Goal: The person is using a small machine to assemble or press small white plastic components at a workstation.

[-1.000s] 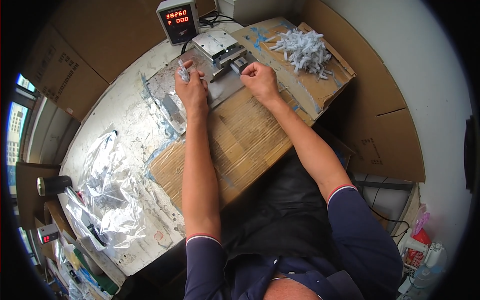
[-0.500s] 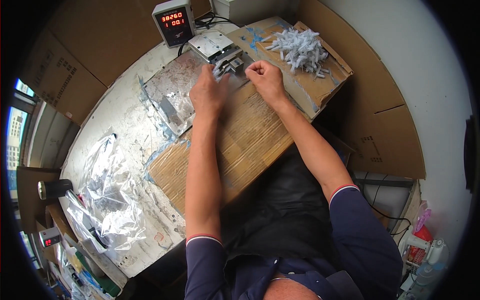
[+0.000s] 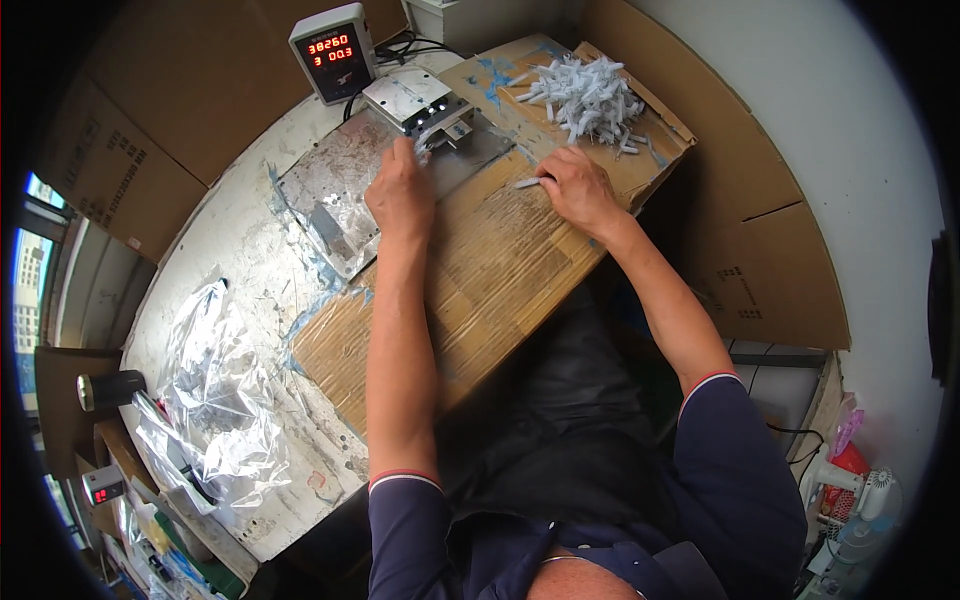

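Note:
My right hand (image 3: 582, 190) pinches a small whitish plastic piece (image 3: 527, 183), whose end sticks out to the left of the fingertips above the cardboard. Beside the metal fixture (image 3: 452, 128), my left hand (image 3: 402, 192) is closed. A few translucent white pieces (image 3: 423, 153) show at its fingers, on the side toward the fixture. How many it holds is hidden. A pile of similar slim white pieces (image 3: 592, 98) lies on the cardboard at the far right.
A digital counter (image 3: 335, 52) with red figures stands behind the fixture. Taped cardboard (image 3: 450, 290) covers the near bench edge. A metal plate (image 3: 335, 185) lies left of the fixture. Crumpled clear plastic film (image 3: 225, 390) rests on the worn white tabletop (image 3: 300, 440). Cardboard panels (image 3: 770, 260) stand around.
My right hand has drawn back from the fixture, to the right and nearer me, and the piece in its fingers now shows. My left hand has shifted slightly left. The counter's display has changed.

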{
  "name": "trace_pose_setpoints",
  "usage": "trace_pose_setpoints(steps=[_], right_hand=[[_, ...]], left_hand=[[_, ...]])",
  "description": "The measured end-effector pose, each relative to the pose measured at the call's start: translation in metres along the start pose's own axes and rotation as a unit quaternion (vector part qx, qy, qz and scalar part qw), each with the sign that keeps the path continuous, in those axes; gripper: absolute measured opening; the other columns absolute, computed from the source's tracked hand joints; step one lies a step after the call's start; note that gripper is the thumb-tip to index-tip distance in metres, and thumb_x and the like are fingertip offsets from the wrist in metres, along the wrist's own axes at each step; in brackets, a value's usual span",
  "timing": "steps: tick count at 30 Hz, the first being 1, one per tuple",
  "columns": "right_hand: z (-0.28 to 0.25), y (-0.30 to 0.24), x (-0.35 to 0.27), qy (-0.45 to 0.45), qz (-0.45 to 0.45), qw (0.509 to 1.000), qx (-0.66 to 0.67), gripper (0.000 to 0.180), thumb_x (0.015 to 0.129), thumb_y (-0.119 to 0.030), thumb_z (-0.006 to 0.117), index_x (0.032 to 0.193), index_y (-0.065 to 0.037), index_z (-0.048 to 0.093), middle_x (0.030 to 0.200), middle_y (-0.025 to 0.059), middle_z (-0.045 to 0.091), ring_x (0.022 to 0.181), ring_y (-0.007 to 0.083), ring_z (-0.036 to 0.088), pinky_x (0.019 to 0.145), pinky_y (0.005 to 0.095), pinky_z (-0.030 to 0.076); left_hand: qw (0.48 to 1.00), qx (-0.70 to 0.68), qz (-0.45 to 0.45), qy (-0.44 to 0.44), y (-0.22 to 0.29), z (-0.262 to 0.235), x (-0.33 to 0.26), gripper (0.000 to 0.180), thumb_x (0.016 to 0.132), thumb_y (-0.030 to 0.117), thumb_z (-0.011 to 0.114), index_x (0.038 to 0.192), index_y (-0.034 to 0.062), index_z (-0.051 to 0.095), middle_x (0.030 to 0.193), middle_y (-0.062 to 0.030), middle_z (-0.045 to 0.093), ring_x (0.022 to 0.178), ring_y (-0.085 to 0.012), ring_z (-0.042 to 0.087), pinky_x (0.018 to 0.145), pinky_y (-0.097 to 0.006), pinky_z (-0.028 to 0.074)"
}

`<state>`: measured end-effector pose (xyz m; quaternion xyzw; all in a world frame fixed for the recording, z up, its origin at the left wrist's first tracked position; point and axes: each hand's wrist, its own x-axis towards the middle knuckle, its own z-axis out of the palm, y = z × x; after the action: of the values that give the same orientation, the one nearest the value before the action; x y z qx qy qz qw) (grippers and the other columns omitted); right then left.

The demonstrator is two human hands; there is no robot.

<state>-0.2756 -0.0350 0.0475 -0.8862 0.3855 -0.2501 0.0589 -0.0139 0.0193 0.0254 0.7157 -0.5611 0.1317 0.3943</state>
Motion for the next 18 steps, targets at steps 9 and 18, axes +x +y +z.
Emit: trace_pose_setpoints(steps=[9,18], right_hand=[[0.006,-0.011,0.004,0.012,0.039,0.999,-0.028,0.010,0.086,-0.014,0.072,0.087,-0.006,0.067,0.091,0.0116,0.067,0.091,0.0350,0.066,0.078,0.0462,0.053],[0.038,-0.055,0.033,0.051,0.146,0.972,0.175,0.016,0.085,-0.020,0.073,0.081,-0.005,0.071,0.080,0.0137,0.073,0.076,0.0328,0.071,0.071,0.0409,0.056]], left_hand=[[1.000,0.003,0.009,0.009,-0.006,-0.001,-0.002,0.019,0.090,0.023,0.072,0.096,0.0095,0.061,0.094,-0.0136,0.068,0.075,-0.0388,0.069,0.062,-0.049,0.055],[0.968,-0.215,-0.123,0.045,-0.026,-0.006,0.007,0.017,0.094,0.022,0.072,0.093,0.0056,0.066,0.080,-0.0107,0.069,0.068,-0.0256,0.066,0.062,-0.039,0.051]])
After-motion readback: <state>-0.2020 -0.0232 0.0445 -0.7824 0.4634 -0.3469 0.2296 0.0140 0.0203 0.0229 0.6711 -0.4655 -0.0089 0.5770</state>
